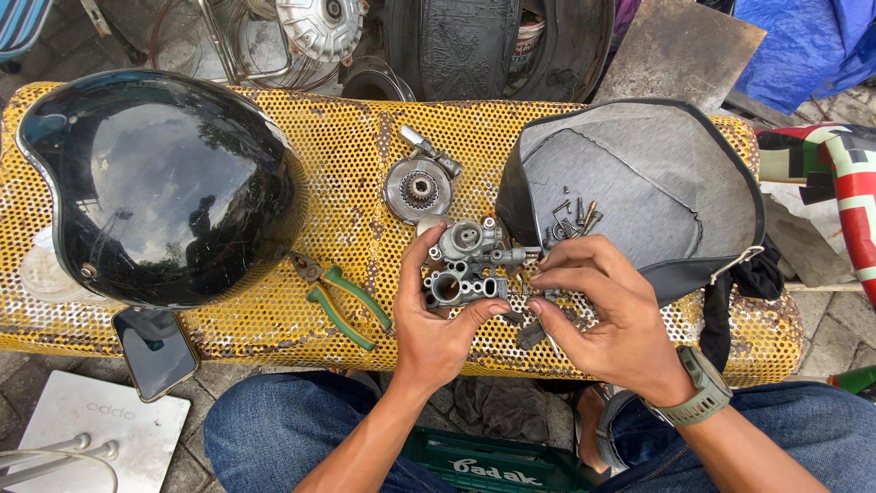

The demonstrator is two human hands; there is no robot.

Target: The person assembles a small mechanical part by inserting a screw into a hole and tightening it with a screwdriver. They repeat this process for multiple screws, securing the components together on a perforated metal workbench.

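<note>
Here, the upturned black seat cover with grey woven lining (639,173) served as a tray, holding a small heap of dark screws, bolts and springs (570,222) near its seven o'clock edge. The grey cast-metal carburettor body (465,265), lumpy and bored with round holes, lay at the centre of the rusty yellow perforated metal bench (347,173), its long axis running roughly twelve to six. The left hand (438,324) pinched its lower end between thumb and fingers; the right hand (602,315), fingertips pressed together, touched it from three o'clock. At nine o'clock lay green-handled pliers (342,301) and a glossy black helmet (160,187); at twelve, a round toothed metal disc (418,187).
</note>
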